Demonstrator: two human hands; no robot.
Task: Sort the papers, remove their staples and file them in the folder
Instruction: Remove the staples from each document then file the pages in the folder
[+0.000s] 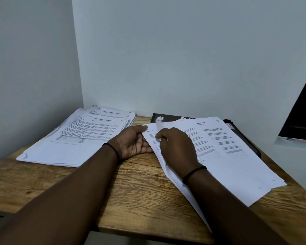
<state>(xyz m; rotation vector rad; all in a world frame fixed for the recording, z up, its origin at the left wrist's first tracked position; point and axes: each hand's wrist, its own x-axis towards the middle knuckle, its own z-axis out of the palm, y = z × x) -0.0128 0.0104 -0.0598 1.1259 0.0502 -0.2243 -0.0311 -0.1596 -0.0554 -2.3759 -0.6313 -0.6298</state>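
Note:
A spread stack of printed papers (224, 156) lies on the right of the wooden table (141, 190), over a dark folder (168, 117) at the back. My left hand (132, 144) pinches the left edge of the top sheets, thumb on top and fingers under. My right hand (177, 147) rests on these sheets and grips a white pen-like tool (159, 125), its tip pointing away from me. Whether this tool is a staple remover I cannot tell. A second pile of printed papers (72, 138) lies at the left.
Behind the left pile sits another small stack (113, 113) in the wall corner. Walls close the table on the left and back. A dark window opening (302, 112) is at the right. A black strip (242, 137) of the folder shows beyond the right stack.

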